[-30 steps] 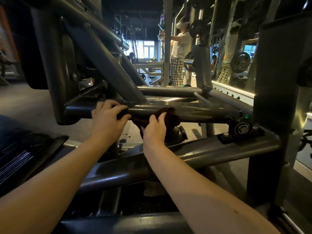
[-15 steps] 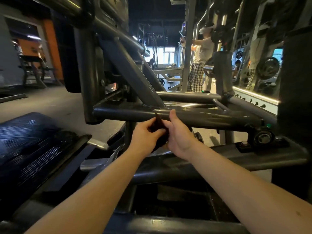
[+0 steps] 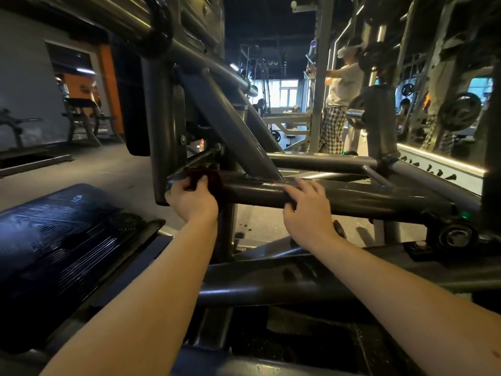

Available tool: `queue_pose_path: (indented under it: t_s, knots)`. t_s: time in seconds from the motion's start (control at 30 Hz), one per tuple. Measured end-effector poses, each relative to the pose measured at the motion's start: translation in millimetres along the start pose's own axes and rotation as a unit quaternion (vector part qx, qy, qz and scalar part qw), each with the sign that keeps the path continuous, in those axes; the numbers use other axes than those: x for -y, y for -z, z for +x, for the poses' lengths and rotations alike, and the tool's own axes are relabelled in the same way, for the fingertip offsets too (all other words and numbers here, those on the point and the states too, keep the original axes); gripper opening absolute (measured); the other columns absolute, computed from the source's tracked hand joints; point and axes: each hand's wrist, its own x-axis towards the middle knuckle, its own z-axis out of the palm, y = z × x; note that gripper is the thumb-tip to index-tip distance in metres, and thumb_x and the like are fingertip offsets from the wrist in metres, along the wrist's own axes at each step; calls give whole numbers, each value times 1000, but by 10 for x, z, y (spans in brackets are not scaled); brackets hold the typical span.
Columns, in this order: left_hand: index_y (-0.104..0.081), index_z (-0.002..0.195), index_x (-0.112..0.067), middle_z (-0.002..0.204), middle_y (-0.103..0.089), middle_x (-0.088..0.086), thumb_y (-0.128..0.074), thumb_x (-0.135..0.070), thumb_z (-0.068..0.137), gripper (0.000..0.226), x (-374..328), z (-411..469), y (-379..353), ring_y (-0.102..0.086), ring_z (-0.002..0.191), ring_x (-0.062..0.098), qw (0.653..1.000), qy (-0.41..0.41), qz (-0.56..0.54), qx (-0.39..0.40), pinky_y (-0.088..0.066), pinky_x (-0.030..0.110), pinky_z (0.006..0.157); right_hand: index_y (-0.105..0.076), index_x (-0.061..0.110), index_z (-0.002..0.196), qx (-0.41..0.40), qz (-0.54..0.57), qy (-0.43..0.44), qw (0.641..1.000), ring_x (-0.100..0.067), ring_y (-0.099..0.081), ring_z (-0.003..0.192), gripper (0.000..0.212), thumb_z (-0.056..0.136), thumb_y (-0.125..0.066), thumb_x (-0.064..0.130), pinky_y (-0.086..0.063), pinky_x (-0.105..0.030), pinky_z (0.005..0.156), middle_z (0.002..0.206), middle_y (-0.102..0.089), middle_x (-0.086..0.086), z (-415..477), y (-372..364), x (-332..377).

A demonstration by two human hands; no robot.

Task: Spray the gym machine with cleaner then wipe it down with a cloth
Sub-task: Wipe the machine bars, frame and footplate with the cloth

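The dark maroon crumpled cloth (image 3: 202,178) lies against the left end of the dark grey horizontal steel tube (image 3: 352,198) of the gym machine, just where that tube meets a vertical post. The left hand (image 3: 191,198) is closed over the cloth, fingers curled and pressing it to the tube (only part of the fabric shows above the knuckles). The right hand (image 3: 307,210) is well apart from the cloth, further right along the same tube, near the welded diagonal strut; its fingers are loosely spread and draped over the top of the tube, thumb underneath, holding nothing else. A black ribbed padded seat (image 3: 54,240) sits lower left.
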Motion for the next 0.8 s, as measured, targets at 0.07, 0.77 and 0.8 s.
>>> queue_pose_path:
  t_s: [0.07,0.77,0.8]
  knots:
    - [-60,104,-24,137,-42,-3,-72,-22,96,14,-2,45,-38,-50,112,13,999,23,-20,-27,-45,36,108,-47,29,152,16,-89,20,996,-25,-17,155,53,100,-57,26,-16,-47,126,166,-31,-1,-24,-94,-45]
    - [-54,136,-17,125,-64,6,-73,-40,93,52,71,301,-49,-61,123,30,980,185,-40,-54,-52,46,101,-57,20,146,-47,-93,114,988,-29,-30,152,58,90,-69,15,-27,-52,122,161,-42,-8,-81,-197,-344]
    - [-55,136,-18,123,-64,5,-74,-42,93,53,98,288,-68,-62,120,30,980,189,-32,-53,-53,46,99,-57,18,146,-50,-74,109,990,-28,-30,152,56,91,-68,13,-27,-52,123,161,-42,-7,-81,-189,-356]
